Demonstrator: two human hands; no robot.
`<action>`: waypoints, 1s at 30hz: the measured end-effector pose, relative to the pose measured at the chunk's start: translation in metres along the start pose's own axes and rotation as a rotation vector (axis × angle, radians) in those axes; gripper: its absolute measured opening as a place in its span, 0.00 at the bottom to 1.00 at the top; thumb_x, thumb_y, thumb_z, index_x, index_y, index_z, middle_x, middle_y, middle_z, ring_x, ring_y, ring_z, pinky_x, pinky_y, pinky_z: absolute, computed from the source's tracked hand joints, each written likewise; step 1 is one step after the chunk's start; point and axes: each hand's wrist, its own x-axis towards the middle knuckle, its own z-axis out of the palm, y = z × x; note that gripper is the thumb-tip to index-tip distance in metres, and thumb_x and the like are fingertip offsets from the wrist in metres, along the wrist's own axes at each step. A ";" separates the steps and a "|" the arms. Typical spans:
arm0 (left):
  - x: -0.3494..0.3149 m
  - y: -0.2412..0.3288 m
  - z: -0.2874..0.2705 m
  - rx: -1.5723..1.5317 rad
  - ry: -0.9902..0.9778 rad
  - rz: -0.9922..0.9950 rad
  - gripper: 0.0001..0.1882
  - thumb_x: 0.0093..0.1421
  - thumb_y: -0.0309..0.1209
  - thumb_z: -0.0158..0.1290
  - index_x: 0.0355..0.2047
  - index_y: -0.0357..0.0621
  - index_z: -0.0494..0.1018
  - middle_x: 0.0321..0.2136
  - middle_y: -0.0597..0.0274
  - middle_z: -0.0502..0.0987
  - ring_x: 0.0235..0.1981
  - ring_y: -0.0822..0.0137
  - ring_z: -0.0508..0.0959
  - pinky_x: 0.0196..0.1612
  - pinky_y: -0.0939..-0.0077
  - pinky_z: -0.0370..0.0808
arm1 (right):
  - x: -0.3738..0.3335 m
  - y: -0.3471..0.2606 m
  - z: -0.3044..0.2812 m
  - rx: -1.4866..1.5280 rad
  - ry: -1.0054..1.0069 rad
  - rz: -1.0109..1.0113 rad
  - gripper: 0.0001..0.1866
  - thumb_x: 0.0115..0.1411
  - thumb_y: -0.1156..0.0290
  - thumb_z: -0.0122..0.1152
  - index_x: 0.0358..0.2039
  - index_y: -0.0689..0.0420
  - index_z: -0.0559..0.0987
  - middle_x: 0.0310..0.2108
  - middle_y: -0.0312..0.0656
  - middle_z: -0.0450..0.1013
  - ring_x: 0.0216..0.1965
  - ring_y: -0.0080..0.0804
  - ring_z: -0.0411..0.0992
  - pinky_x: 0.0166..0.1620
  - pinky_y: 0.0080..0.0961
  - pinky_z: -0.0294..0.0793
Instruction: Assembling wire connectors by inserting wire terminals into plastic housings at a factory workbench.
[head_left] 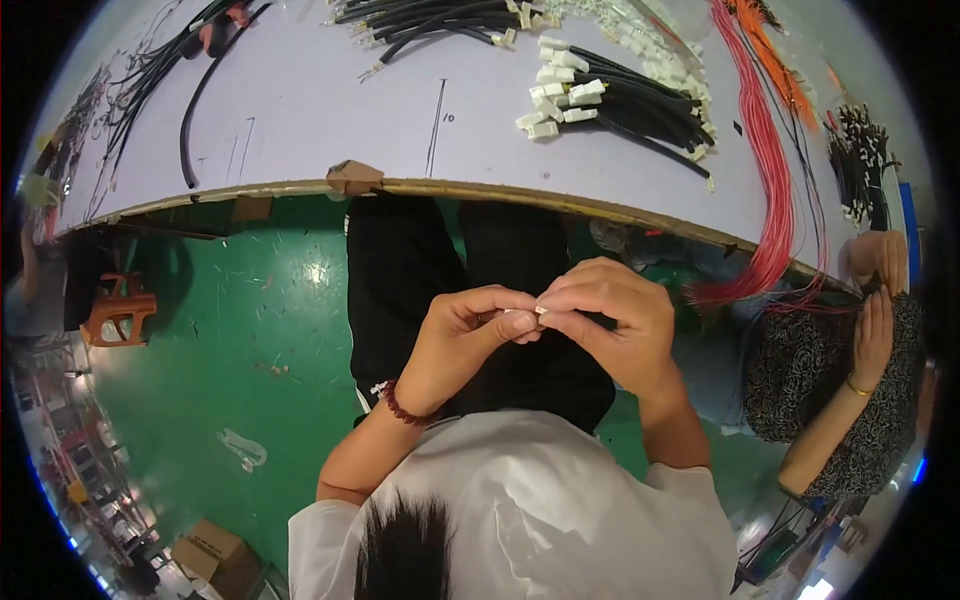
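My left hand (470,325) and my right hand (622,318) meet fingertip to fingertip over my lap, below the table's front edge. Both are closed in a pinch. A small white piece (541,310) shows between the fingertips; most of it is covered, so its exact kind does not show. On the table, beyond my right hand, lies a bundle of black cables with white plastic connectors (585,93). Farther back sits another bundle of black cables (430,22) with pale ends.
Long red wires (765,190) hang over the edge of the white table (300,110) at the right. Black cables (190,60) lie at the far left. A co-worker's arm (850,400) rests close on my right. An orange stool (120,310) stands on the green floor.
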 end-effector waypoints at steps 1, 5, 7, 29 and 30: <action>-0.002 -0.002 -0.001 0.008 -0.016 0.007 0.10 0.62 0.27 0.52 0.40 0.34 0.76 0.32 0.61 0.79 0.34 0.74 0.77 0.40 0.82 0.75 | -0.004 0.001 0.003 0.013 0.016 -0.037 0.08 0.46 0.80 0.68 0.29 0.61 0.80 0.29 0.41 0.77 0.31 0.34 0.75 0.35 0.25 0.73; -0.007 -0.005 0.002 -0.010 0.002 -0.063 0.09 0.62 0.28 0.53 0.37 0.34 0.77 0.30 0.61 0.78 0.32 0.72 0.77 0.40 0.79 0.74 | -0.019 0.002 0.011 0.007 0.029 -0.011 0.07 0.47 0.79 0.68 0.29 0.61 0.81 0.29 0.41 0.76 0.31 0.33 0.74 0.35 0.24 0.73; -0.009 -0.008 0.002 -0.024 -0.028 -0.094 0.09 0.62 0.29 0.52 0.36 0.34 0.77 0.29 0.62 0.78 0.31 0.73 0.76 0.40 0.79 0.73 | -0.024 0.005 0.012 0.072 -0.004 0.054 0.08 0.47 0.78 0.68 0.30 0.61 0.81 0.32 0.42 0.74 0.31 0.31 0.74 0.33 0.22 0.73; -0.022 0.001 0.014 0.005 0.076 -0.066 0.14 0.63 0.25 0.51 0.48 0.32 0.72 0.37 0.57 0.78 0.36 0.72 0.77 0.43 0.80 0.75 | -0.036 0.002 0.014 -0.161 0.092 -0.147 0.12 0.44 0.75 0.70 0.31 0.62 0.80 0.34 0.43 0.73 0.34 0.38 0.72 0.38 0.32 0.71; -0.023 0.003 0.014 -0.048 0.078 -0.055 0.17 0.62 0.25 0.52 0.51 0.33 0.69 0.36 0.57 0.78 0.36 0.71 0.78 0.43 0.80 0.75 | -0.037 0.003 0.014 -0.193 0.101 -0.154 0.12 0.44 0.73 0.71 0.30 0.61 0.80 0.33 0.42 0.73 0.33 0.37 0.71 0.38 0.33 0.70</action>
